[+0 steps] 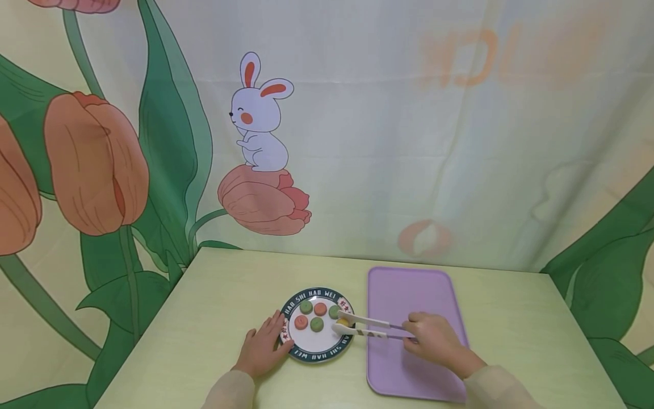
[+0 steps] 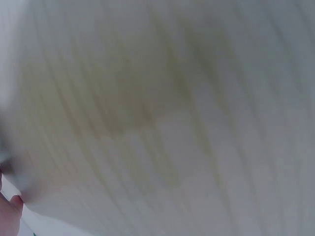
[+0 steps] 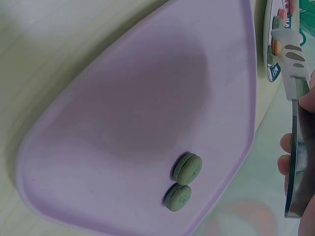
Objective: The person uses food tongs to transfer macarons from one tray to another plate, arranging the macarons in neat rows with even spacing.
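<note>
My left hand (image 1: pixel 260 346) rests at the left edge of a round plate (image 1: pixel 318 357) with a dark green lettered rim, its fingers on the rim. In my right hand (image 1: pixel 434 338) I grip a pair of tongs (image 1: pixel 375 334) with white tips and purple-grey handles. Its tips reach over the plate's right side, around a yellow macaron (image 1: pixel 343 322). Green macarons (image 1: pixel 317 324) and pink-orange macarons (image 1: pixel 301 322) lie on the plate. The left wrist view is mostly blocked by blurred pale cloth, with part of a finger (image 2: pixel 10 216) at its lower left.
A purple tray (image 1: pixel 409 375) lies right of the plate, under my right hand. Two green macarons (image 3: pixel 187 168) sit on it in the right wrist view; my hand seems to hide them in the head view. A printed curtain (image 1: pixel 357 142) hangs behind the table (image 1: pixel 214 295).
</note>
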### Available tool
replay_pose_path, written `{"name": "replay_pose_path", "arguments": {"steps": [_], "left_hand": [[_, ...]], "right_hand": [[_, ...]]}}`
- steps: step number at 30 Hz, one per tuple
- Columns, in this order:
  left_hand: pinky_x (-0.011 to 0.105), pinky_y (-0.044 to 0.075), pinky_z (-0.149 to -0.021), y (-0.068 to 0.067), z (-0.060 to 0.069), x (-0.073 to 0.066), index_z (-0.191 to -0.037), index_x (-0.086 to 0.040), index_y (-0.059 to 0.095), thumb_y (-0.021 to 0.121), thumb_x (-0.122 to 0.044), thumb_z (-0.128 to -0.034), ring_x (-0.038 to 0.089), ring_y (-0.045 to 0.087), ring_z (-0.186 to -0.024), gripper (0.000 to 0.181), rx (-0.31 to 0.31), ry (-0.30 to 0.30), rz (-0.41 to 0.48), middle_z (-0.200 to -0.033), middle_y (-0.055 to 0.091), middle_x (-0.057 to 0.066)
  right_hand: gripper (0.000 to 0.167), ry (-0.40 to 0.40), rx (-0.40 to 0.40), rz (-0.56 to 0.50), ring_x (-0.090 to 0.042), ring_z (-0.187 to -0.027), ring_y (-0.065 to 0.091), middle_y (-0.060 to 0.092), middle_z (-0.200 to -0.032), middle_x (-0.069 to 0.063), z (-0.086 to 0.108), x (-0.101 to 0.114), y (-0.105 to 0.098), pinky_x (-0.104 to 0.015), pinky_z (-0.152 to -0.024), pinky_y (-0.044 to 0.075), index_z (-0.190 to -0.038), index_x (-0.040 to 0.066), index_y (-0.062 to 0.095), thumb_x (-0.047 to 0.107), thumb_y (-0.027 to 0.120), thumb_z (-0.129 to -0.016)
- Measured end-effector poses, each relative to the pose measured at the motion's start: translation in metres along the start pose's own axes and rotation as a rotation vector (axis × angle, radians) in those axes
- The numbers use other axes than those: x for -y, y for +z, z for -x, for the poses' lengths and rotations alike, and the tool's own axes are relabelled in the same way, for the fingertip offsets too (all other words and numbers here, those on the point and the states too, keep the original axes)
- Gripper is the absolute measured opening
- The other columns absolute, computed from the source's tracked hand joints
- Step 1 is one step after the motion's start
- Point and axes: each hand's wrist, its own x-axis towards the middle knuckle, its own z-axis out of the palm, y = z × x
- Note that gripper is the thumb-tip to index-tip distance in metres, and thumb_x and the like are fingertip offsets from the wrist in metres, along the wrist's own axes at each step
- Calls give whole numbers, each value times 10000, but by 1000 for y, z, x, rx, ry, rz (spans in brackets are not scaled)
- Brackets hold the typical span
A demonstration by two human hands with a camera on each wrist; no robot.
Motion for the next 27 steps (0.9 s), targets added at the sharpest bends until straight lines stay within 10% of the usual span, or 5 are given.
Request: {"name": "replay_pose_path", "arguments": {"steps": [27], "left_hand": [[570, 236, -1003, 1, 1, 0, -1395, -133, 276, 418, -560, -839, 277, 299, -1307, 715, 6, -8, 11, -1461, 246, 29]], "right_hand": [[120, 80, 124, 31, -37, -509, 364, 447, -619, 108, -8, 12, 2, -206, -362, 189, -701, 188, 633, 294, 668, -659]]}}
